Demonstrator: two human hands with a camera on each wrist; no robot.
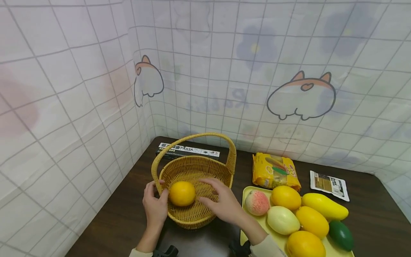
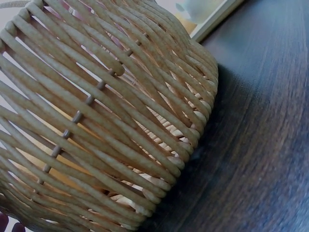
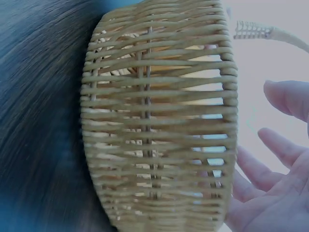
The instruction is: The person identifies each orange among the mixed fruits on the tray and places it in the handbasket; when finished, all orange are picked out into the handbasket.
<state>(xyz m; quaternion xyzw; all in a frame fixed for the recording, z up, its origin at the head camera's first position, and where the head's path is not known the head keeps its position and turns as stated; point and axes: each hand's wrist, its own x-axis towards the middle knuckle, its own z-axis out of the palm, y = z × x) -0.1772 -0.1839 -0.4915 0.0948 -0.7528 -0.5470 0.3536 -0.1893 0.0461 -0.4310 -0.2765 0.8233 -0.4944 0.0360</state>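
Note:
A round woven basket [image 1: 192, 223] with a tall arched handle [image 1: 205, 135] stands on the dark table. An orange-yellow round fruit [image 1: 182, 193] lies inside it, toward the left. My left hand [image 1: 155, 205] grips the basket's left rim near the foot of the handle, thumb on the inner side. In the left wrist view the basket's woven side [image 2: 96, 121] fills most of the picture. Over the right part of the basket is my right hand [image 1: 221, 203], its fingers spread and holding nothing. The right wrist view shows that hand [image 3: 275, 179] with relaxed fingers beside the rim.
Right of the basket, a pale yellow tray [image 1: 268, 228] bears a peach [image 1: 257, 202] and several yellow and green fruits. Behind it lie a yellow snack bag [image 1: 274, 169] and a small flat packet [image 1: 329, 184]. A pasta box [image 1: 205, 153] sits behind the basket.

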